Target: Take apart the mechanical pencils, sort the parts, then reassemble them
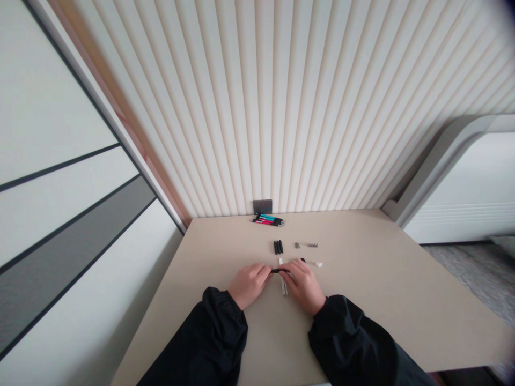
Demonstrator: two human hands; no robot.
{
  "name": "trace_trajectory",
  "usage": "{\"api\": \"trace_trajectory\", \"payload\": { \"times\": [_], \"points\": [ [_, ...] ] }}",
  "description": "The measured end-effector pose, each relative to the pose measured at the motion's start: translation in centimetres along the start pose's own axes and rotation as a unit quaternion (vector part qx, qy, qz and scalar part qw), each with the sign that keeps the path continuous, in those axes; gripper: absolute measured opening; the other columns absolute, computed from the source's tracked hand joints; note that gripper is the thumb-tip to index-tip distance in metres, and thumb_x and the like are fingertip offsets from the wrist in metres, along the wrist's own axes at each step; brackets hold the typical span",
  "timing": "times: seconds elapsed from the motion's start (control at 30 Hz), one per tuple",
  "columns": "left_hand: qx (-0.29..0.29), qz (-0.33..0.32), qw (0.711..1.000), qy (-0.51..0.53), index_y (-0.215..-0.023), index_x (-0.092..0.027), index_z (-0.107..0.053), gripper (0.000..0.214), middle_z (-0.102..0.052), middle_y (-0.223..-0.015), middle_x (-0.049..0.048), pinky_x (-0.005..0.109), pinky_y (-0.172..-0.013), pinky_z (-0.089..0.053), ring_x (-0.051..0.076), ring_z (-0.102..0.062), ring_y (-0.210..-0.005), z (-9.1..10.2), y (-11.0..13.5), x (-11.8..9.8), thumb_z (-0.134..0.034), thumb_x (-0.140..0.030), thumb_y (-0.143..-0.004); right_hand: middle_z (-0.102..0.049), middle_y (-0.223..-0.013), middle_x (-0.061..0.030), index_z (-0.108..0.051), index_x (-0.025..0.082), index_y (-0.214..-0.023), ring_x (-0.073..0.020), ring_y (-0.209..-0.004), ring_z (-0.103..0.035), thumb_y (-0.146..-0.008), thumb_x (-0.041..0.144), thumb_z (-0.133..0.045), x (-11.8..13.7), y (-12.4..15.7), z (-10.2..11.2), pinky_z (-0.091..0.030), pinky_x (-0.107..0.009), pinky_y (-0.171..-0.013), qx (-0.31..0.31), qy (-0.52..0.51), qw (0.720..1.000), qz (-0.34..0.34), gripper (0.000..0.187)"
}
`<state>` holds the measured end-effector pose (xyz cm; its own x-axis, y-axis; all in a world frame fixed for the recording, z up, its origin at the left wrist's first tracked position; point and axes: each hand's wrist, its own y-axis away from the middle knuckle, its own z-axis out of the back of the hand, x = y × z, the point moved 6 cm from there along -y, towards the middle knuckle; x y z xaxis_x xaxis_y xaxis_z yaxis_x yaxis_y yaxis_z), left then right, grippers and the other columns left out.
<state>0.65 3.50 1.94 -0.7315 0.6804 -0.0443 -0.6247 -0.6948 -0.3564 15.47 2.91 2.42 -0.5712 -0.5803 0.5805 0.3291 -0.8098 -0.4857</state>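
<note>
My left hand and my right hand meet over the beige table, both closed on a thin black pen part held level between them. Its far end shows past my right fingers. Just under the hands lie white pen tubes. Farther out sit black grip sleeves, small grey metal parts and a small white piece. Both forearms wear black sleeves.
Assembled pens in teal, red and black lie at the table's far edge below a grey wall socket. A ribbed cream wall rises behind. A white panel stands left, a white-grey unit right.
</note>
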Motion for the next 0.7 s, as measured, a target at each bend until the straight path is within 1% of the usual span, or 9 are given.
{"api": "trace_trajectory", "payload": {
  "times": [0.17,0.33,0.47,0.57,0.63,0.7],
  "points": [
    [0.013,0.020,1.000,-0.005,-0.100,-0.019,-0.058,0.017,-0.062,-0.081,0.0037,0.028,-0.064,-0.048,0.018,-0.061,-0.074,0.2,0.1,0.3,-0.042,-0.018,-0.096,-0.066,-0.094,-0.0068,-0.062,0.022,-0.102,-0.0219,-0.090,-0.059,-0.093,0.024,-0.050,-0.2,0.2,1.3,-0.048,-0.038,-0.082,-0.073,-0.020,0.997,-0.017,0.015],
    [0.024,0.047,0.999,0.004,-0.096,-0.018,-0.056,0.016,-0.060,-0.088,0.0052,0.031,-0.070,-0.048,0.020,-0.059,-0.081,0.2,0.1,0.8,-0.043,-0.009,-0.091,-0.065,-0.093,-0.0067,-0.062,0.022,-0.103,-0.0211,-0.089,-0.059,-0.093,0.023,-0.050,-0.4,0.4,2.1,-0.049,-0.036,-0.080,-0.115,-0.038,0.992,-0.044,0.016],
    [0.019,0.080,0.997,0.011,-0.092,-0.018,-0.054,0.017,-0.059,-0.085,0.0046,0.031,-0.069,-0.048,0.020,-0.058,-0.079,0.1,0.2,1.3,-0.040,-0.009,-0.091,-0.065,-0.092,-0.0068,-0.064,0.022,-0.100,-0.0213,-0.089,-0.060,-0.093,0.024,-0.050,-0.5,0.4,2.5,-0.049,-0.036,-0.080,-0.137,-0.032,0.989,-0.053,0.016],
    [0.020,0.096,0.995,0.013,-0.095,-0.019,-0.054,0.019,-0.060,-0.085,0.0044,0.031,-0.067,-0.047,0.020,-0.059,-0.079,0.1,0.2,1.6,-0.040,-0.008,-0.091,-0.066,-0.092,-0.0074,-0.064,0.022,-0.099,-0.0215,-0.089,-0.060,-0.093,0.024,-0.049,-0.8,0.4,2.8,-0.049,-0.037,-0.080,-0.150,-0.027,0.986,-0.067,0.017],
    [0.017,0.103,0.994,0.016,-0.100,-0.019,-0.054,0.021,-0.061,-0.087,0.0043,0.030,-0.068,-0.047,0.020,-0.060,-0.081,0.2,0.3,1.7,-0.040,-0.007,-0.090,-0.066,-0.091,-0.0072,-0.065,0.022,-0.098,-0.0216,-0.087,-0.060,-0.093,0.025,-0.049,-0.9,0.4,2.6,-0.049,-0.037,-0.079,-0.142,-0.021,0.988,-0.064,0.016],
    [0.012,0.116,0.993,0.020,-0.105,-0.020,-0.053,0.025,-0.063,-0.089,0.0043,0.029,-0.068,-0.047,0.020,-0.061,-0.083,0.3,0.3,1.9,-0.041,-0.006,-0.089,-0.066,-0.090,-0.0067,-0.065,0.022,-0.097,-0.0216,-0.086,-0.060,-0.092,0.026,-0.051,-0.8,0.3,2.3,-0.049,-0.038,-0.079,-0.117,-0.015,0.992,-0.053,0.015]
  ]
}}
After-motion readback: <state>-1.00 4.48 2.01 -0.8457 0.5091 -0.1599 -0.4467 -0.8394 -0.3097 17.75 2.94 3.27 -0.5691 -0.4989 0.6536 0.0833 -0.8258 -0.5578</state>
